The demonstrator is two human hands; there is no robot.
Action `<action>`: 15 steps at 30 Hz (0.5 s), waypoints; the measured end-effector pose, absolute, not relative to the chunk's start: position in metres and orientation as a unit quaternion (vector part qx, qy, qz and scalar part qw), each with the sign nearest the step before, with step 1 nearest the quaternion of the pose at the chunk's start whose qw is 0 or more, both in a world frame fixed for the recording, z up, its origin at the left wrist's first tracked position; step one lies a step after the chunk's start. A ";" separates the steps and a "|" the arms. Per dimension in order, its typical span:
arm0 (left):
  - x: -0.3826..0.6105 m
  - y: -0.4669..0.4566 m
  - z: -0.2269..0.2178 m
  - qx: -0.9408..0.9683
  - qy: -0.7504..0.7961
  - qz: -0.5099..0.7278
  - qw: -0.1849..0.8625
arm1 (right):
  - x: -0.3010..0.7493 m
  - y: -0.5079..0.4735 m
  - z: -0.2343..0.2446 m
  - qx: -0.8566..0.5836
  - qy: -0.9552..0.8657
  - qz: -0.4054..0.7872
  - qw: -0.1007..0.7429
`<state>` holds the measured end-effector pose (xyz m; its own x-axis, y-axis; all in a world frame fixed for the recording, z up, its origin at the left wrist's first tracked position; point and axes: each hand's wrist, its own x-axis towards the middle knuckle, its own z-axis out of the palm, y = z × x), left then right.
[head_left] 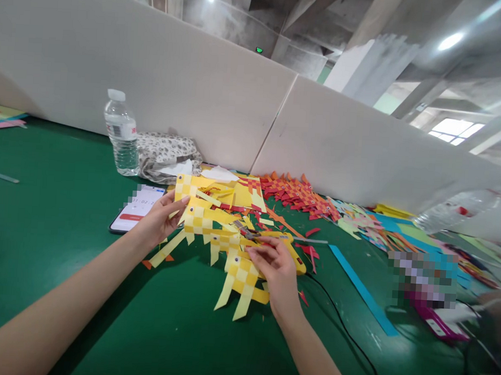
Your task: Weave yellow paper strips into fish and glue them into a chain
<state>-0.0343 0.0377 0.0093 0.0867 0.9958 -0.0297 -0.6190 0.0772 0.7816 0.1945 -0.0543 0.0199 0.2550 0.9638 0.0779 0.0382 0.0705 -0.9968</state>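
Note:
Several woven paper fish in yellow and cream check, with dark eyes and loose strip ends, hang in a slanting row between my hands above the green table. The fingers of my left hand are closed on the upper-left fish at its edge. My right hand pinches the lower-right fish near its top. Whether the fish are joined to each other I cannot tell. Just behind my right hand lies a yellow hot glue gun with a black cord, partly hidden by the fingers.
Behind the fish are yellow paper sheets, scraps and a pile of red-orange woven fish. A phone and a water bottle stand left. A blue strip, magenta tool and second bottle are right, before a white partition.

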 end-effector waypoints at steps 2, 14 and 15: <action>-0.035 0.038 0.008 0.310 0.303 0.604 0.669 | 0.197 -0.054 0.018 -0.544 -0.425 0.380 0.615; -0.037 0.039 0.006 0.327 0.295 0.598 0.670 | 0.230 -0.054 0.012 -0.549 -0.324 0.232 0.734; -0.037 0.039 0.006 0.330 0.294 0.597 0.669 | 0.232 -0.054 0.012 -0.551 -0.326 0.224 0.735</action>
